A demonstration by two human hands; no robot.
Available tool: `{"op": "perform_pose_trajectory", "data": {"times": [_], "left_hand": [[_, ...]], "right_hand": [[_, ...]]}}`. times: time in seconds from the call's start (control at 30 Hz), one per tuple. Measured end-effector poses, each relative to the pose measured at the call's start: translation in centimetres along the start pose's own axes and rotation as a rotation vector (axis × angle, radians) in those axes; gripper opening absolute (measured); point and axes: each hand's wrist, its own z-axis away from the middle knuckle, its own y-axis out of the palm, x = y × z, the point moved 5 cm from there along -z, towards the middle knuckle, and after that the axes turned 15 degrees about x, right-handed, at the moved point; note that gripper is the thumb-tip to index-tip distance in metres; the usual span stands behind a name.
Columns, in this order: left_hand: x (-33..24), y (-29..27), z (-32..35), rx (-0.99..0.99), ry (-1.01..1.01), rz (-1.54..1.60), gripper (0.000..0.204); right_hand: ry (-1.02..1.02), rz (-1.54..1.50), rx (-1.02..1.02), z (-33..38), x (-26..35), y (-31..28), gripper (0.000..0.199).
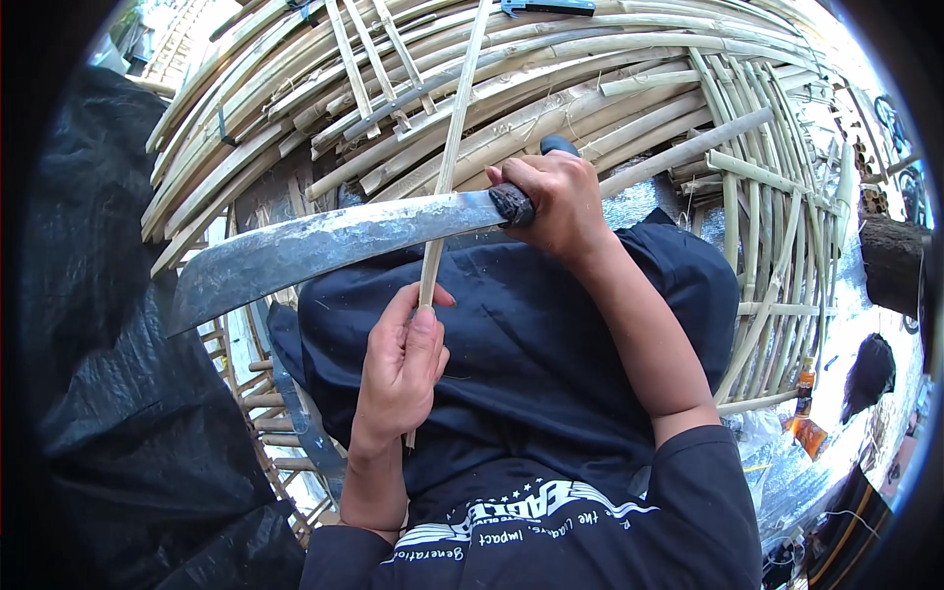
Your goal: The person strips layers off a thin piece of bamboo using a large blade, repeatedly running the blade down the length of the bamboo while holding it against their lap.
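Note:
My right hand [559, 202] is wrapped round the dark handle of a machete [334, 241]. Its broad, worn steel blade reaches out to the left and lies across a thin bamboo strip [459, 118]. Below the blade, my left hand [401, 369] pinches that strip between thumb and fingers. The strip runs from the far edge of the view, past the blade, down through the left hand, and its lower end shows under the palm. Both hands are over my lap, which dark cloth [511, 334] covers. Whether the blade's edge bites into the strip, I cannot tell.
Long split bamboo poles [551, 123] are piled ahead of me. To the right stands a bamboo lattice [762, 216]. Black plastic sheeting [128, 344] hangs at the left. A small bottle [805, 383] is at the right, and a blue-and-black tool [551, 7] lies on the far poles.

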Motion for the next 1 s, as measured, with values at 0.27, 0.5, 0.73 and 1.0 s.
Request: {"op": "perform_pose_trajectory", "data": {"times": [0.27, 0.5, 0.73, 1.0], "left_hand": [[1.5, 0.3, 1.6, 0.028, -0.031, 0.01, 0.028], [1.5, -0.6, 1.1, -0.019, -0.045, -0.287, 0.024], [1.3, -0.6, 1.8, -0.005, -0.084, -0.31, 0.024], [0.9, -0.4, 2.1, 0.011, -0.081, -0.275, 0.024]], "right_hand": [[0.307, -0.013, -0.062, -0.5, -6.0, -0.9, 0.009], [0.144, -0.086, 0.143, -0.1, -0.6, 1.2, 0.01], [0.217, 0.046, 0.054, -0.3, -3.9, 0.9, 0.017], [0.147, 0.093, -0.02, -0.2, -4.3, 0.4, 0.018]]}}
